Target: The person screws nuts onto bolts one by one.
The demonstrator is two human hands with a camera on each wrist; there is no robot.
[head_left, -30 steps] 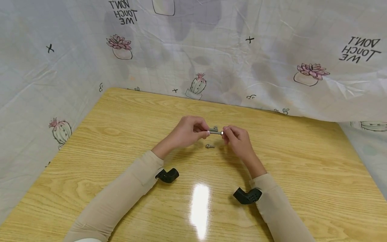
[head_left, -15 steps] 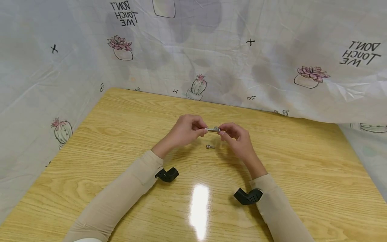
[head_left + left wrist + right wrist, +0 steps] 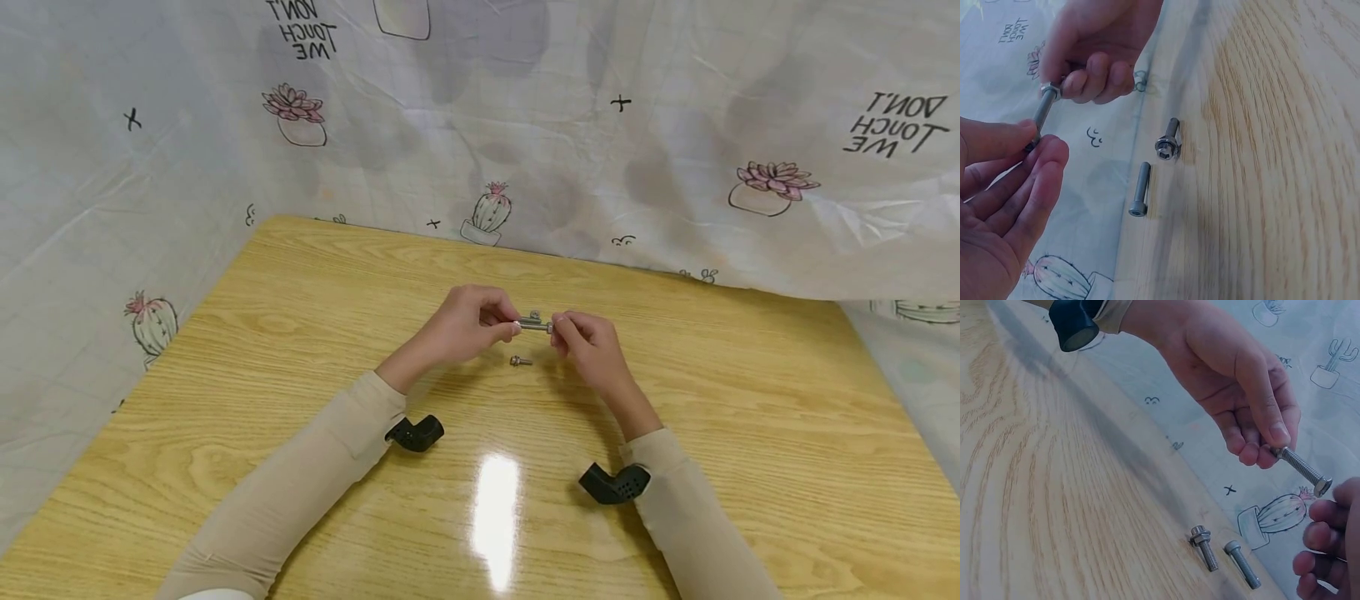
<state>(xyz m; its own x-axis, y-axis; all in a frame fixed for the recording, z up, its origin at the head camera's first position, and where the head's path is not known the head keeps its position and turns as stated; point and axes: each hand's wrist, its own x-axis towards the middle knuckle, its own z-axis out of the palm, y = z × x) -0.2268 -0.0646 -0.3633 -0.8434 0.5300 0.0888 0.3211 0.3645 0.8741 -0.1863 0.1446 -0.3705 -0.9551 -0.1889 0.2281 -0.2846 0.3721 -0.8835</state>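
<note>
My left hand pinches the head end of a metal bolt between thumb and fingers, holding it above the table. A hex nut sits at the bolt's other end. My right hand pinches this nut with thumb and index finger, the other fingers curled below. On the table, a socket-head bolt with a nut near its head lies nearer me. A plain socket-head bolt lies farther back, partly covered by the held bolt in the head view.
A small metal piece shows just behind the held bolt. The wood-grain table meets a printed white cloth at its back edge. Black wrist camera mounts sit at both sleeves.
Half a second ago the right fingers were spread differently at the nut, thumb lower and bolt slightly higher. Now the right thumb and index finger are back close together on it.
</note>
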